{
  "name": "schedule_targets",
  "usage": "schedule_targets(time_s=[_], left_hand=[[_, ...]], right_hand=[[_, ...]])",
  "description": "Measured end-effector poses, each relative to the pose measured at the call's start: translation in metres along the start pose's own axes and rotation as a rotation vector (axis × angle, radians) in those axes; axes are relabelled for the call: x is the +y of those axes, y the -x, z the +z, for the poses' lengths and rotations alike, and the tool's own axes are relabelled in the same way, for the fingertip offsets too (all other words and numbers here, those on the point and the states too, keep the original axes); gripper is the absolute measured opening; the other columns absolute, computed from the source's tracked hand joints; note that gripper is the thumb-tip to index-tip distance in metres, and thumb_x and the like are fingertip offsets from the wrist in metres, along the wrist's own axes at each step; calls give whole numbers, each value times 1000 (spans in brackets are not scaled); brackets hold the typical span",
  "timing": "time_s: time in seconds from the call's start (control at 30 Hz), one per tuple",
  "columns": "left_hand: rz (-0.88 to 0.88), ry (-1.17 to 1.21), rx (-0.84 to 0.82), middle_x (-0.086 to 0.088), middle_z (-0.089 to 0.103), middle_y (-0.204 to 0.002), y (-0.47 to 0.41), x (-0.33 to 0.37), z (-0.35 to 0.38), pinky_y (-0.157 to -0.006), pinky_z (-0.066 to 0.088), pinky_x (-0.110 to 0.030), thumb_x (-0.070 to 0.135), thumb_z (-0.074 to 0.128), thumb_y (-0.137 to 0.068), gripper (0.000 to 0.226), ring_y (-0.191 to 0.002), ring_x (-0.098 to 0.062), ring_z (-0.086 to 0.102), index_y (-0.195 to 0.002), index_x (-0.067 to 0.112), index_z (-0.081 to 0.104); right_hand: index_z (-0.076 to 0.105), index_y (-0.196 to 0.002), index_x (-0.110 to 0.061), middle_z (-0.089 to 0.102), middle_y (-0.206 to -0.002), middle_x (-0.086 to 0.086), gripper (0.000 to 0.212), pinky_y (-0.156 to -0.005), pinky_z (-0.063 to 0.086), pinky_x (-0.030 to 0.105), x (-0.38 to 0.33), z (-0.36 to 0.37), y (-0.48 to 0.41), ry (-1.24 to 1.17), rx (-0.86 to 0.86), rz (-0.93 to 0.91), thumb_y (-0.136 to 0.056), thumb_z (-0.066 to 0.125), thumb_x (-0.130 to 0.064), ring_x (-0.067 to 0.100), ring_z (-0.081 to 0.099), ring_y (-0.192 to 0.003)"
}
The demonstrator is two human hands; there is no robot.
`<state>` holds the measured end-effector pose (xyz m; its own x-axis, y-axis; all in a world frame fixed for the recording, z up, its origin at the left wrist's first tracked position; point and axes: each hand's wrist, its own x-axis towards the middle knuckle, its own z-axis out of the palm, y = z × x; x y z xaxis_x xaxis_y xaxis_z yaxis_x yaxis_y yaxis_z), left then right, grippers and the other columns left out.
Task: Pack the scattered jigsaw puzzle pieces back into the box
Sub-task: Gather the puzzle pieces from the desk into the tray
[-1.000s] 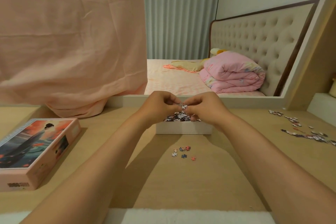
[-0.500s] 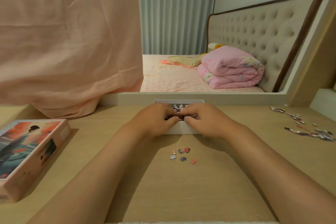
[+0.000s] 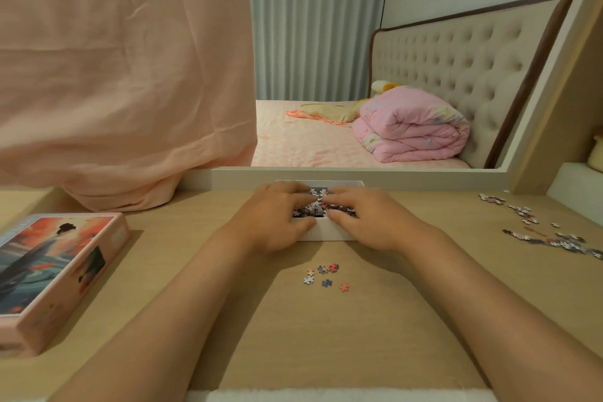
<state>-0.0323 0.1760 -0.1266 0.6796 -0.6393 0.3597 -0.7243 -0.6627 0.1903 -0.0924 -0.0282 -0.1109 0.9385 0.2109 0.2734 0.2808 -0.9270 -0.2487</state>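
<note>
We lay the left hand and the right hand flat, fingers extended, on the jigsaw pieces inside the white box. Next move, in our judgement: collect the loose pieces just in front of the box.

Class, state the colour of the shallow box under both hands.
White; the shallow cardboard box shows best in the head view.

Desktop looked pale wood, smooth and matt. Near it, white box and left printed lid looked card, lid faintly glossy. Pink cloth hung creased, matt. Far headboard was tufted upholstery.
</note>
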Motion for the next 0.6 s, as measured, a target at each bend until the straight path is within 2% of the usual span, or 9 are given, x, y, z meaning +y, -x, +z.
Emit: schedule_targets(time_s=[0.07, 0.13, 0.2, 0.3, 0.37, 0.47, 0.53, 0.6], left_hand=[[41, -24, 75, 10, 57, -127, 3, 5, -5, -100, 35, -32, 42, 55, -90, 39, -118, -12, 48, -127, 32, 63], [59, 1, 106, 12, 60, -110, 8, 12, -10, -86, 40, -28, 38, 59, -87, 28, -102, -11, 53, -114, 32, 66], [76, 9, 86, 15, 61, -95, 13, 20, -14, -74, 42, -27, 36, 60, -85, 19, -91, -8, 55, -103, 33, 65], [145, -23, 73, 16, 60, -82, 22, 25, -17, -70, 42, -27, 33, 59, -81, 12, -81, -6, 51, -90, 31, 66], [163, -59, 74, 17, 59, -80, 29, 26, -19, -73, 44, -28, 37, 57, -78, 16, -79, -5, 51, -88, 31, 69], [77, -1, -130, 17, 59, -90, 40, 28, -18, -75, 46, -25, 49, 61, -79, 31, -78, -2, 51, -104, 33, 71], [47, 24, -283, 13, 58, -99, 45, 29, -14, -77, 44, -23, 53, 69, -79, 41, -80, -3, 52, -115, 33, 70], [75, 33, -323, 6, 59, -101, 45, 30, -10, -78, 43, -22, 47, 72, -82, 37, -84, -6, 54, -115, 32, 71]], right_hand=[[70, -120, -32, 63, -119, -15, 27, -92, 45, 33, -4, -8, 4, -33, 47, -27, -95, 58, -32, 8, 57, -106], [75, -106, -34, 60, -94, -21, 20, -76, 41, 24, -10, -14, 9, -44, 1, -26, -92, 63, -27, -4, 55, -82], [76, -102, -34, 59, -83, -23, 19, -69, 39, 17, -15, -17, 16, -23, -95, -24, -90, 65, -25, -9, 53, -72], [76, -105, -33, 64, -86, -19, 20, -69, 41, 18, -21, -14, 28, 2, -199, -56, -89, 68, -24, -7, 54, -72], [73, -114, -32, 69, -97, -15, 26, -74, 43, 21, -23, -8, 34, 2, -272, -27, -89, 69, -28, -1, 57, -79], [72, -119, -31, 72, -104, -12, 29, -76, 43, 22, -22, 0, 38, 37, -336, -7, -90, 69, -28, 6, 60, -87], [76, -111, -30, 74, -102, -13, 24, -70, 40, 14, -22, 4, 39, 1, -321, -17, -89, 69, -25, -1, 59, -80], [79, -105, -30, 75, -97, -14, 20, -62, 36, 4, -24, 3, 40, -47, -312, -5, -88, 71, -24, -6, 58, -71]])
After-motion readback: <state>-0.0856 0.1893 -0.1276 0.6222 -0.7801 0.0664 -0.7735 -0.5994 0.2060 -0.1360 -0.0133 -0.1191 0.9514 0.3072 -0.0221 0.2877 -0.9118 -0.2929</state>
